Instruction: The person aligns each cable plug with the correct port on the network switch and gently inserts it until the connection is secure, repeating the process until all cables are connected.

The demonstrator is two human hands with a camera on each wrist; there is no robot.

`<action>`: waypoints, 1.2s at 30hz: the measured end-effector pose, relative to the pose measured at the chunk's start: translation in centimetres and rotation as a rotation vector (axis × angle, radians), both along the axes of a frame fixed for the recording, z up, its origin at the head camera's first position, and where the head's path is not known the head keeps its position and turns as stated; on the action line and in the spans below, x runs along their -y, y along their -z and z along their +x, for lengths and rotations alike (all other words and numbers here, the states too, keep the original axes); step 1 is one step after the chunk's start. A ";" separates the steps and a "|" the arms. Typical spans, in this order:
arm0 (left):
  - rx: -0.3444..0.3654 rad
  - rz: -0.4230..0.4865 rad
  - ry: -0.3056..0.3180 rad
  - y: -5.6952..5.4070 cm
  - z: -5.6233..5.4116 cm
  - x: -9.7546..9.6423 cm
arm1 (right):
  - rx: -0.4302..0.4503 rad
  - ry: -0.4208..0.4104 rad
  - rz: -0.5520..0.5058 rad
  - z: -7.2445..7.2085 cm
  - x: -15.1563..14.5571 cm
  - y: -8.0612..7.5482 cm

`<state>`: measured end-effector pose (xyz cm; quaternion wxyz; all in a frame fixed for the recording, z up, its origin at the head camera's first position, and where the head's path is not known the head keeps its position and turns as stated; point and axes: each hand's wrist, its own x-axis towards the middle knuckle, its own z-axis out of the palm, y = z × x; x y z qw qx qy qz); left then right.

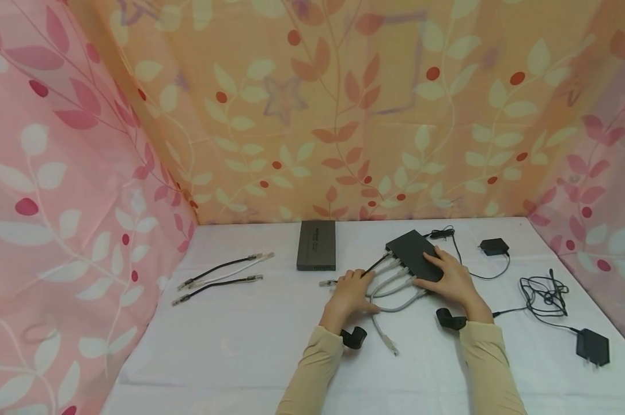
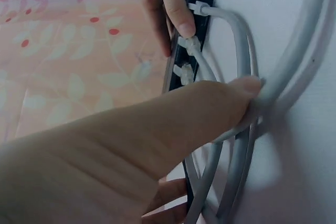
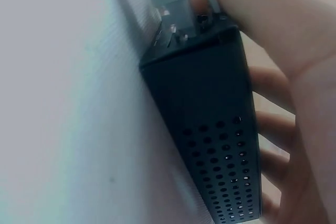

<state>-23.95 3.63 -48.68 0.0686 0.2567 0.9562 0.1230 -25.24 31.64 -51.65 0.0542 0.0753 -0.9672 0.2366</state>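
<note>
A black network switch (image 1: pixel 409 249) lies on the right half of the table with several grey network cables (image 1: pixel 390 286) and a black one (image 1: pixel 375 265) in its front ports. My right hand (image 1: pixel 452 280) holds the switch, fingers spread over its top and thumb at a plug (image 2: pixel 191 44). In the right wrist view, the vented side (image 3: pixel 215 124) of the switch faces the camera. My left hand (image 1: pixel 351 294) grips the cables in front of the ports, its thumb (image 2: pixel 244 88) against a grey one. Its fingers are partly hidden in the left wrist view.
A grey box-shaped device (image 1: pixel 316 246) stands left of the switch. Three short cables, including a white one (image 1: pixel 229 271), lie further left. To the right are a small power adapter (image 1: pixel 495 247), a coiled black cord (image 1: pixel 545 297) and a larger adapter (image 1: pixel 593 347). Patterned cloth (image 1: pixel 312 144) encloses the table.
</note>
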 end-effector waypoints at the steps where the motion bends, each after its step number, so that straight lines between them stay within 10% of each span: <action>1: -0.004 0.002 -0.004 0.0 -0.1 0.0 | 0.002 0.006 -0.003 0.0 -0.1 0.1; 14: -0.045 0.053 -0.105 -0.4 -0.6 0.9 | 0.004 0.026 0.015 0.1 -0.1 -0.3; 36: -0.303 -0.100 0.090 0.2 -2.7 -1.1 | -0.038 0.142 0.025 -0.3 -1.9 0.0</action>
